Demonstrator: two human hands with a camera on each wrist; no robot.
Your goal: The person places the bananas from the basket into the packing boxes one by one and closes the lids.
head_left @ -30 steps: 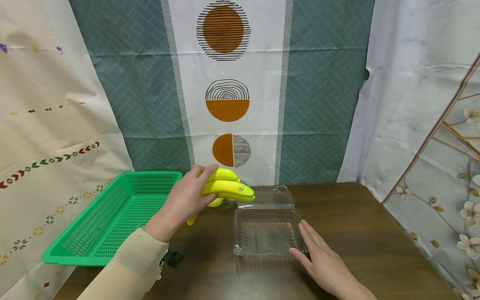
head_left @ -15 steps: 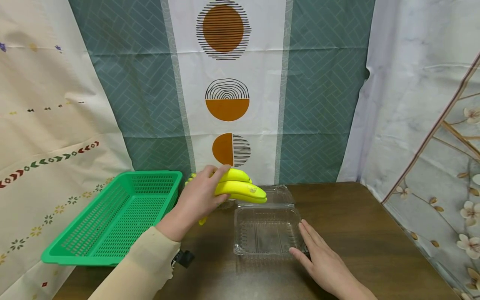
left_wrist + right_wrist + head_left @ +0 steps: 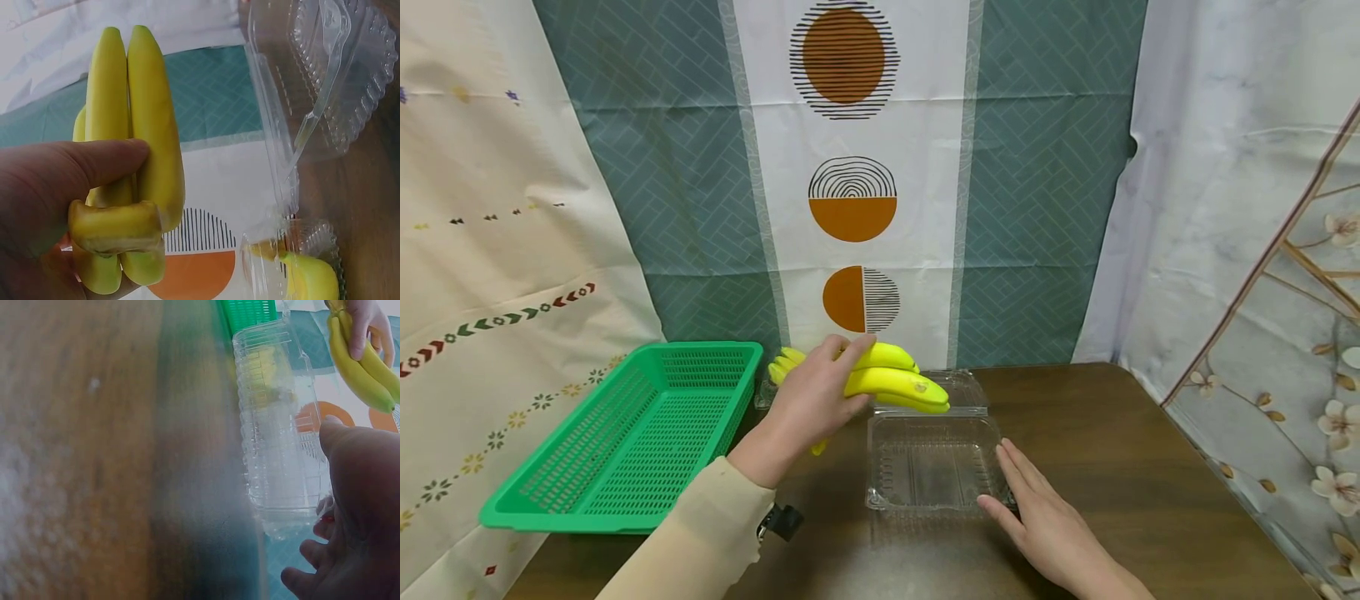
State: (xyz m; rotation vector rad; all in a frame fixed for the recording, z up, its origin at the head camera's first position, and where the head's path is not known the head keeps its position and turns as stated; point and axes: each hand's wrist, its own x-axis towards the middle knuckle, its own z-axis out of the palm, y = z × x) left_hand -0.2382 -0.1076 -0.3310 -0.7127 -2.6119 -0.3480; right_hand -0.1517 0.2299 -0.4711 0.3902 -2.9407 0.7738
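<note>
My left hand grips a bunch of yellow bananas, held above the table left of an open clear plastic clamshell container. In the left wrist view the thumb lies across the bananas, their joined stem end towards the wrist. My right hand touches the container's right side, fingers extended and holding nothing. The container's lid lies folded back, partly behind the bananas. More yellow fruit sits in clear plastic behind my left hand, mostly hidden in the head view.
A green plastic basket stands on the left of the brown wooden table. Patterned cloth hangs behind the table, with more cloth at both sides. A small black device is strapped at the left wrist.
My left hand has carried the bananas to the right, so they now hang nearer the container and in front of part of its lid. The right hand stays at the container's side.
</note>
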